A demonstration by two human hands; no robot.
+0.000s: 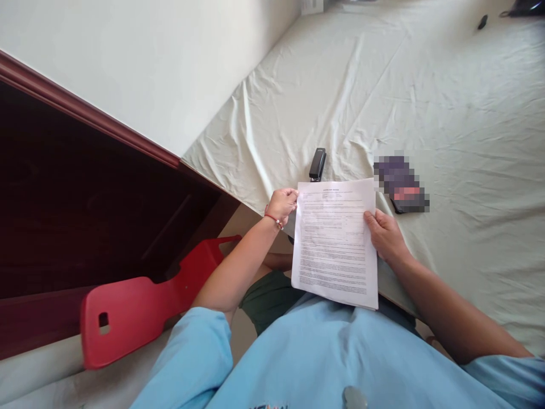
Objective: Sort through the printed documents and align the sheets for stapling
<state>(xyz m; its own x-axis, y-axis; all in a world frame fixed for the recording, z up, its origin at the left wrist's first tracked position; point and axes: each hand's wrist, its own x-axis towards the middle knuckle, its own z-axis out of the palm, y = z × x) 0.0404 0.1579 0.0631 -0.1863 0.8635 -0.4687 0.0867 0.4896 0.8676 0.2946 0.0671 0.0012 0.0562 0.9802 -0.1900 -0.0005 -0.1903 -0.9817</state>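
Note:
A stack of printed paper sheets point(334, 244) is held up in front of my body, its lower edge close to my shirt. My left hand point(283, 204) pinches the upper left edge of the sheets, fingers closed. On the opposite side, my right hand point(386, 234) grips the right edge with the thumb on top; its other fingers are partly hidden behind the paper. Just beyond the top edge of the sheets lies a black stapler point(317, 165), its near end by the paper.
A pale cloth point(468, 187) with creases covers the table. To the right of the sheets lies a dark, blurred-out flat object point(402, 184). A red plastic chair point(140, 312) stands at the left. A small black item point(482, 22) lies far right. A white wall point(140, 62) borders the table.

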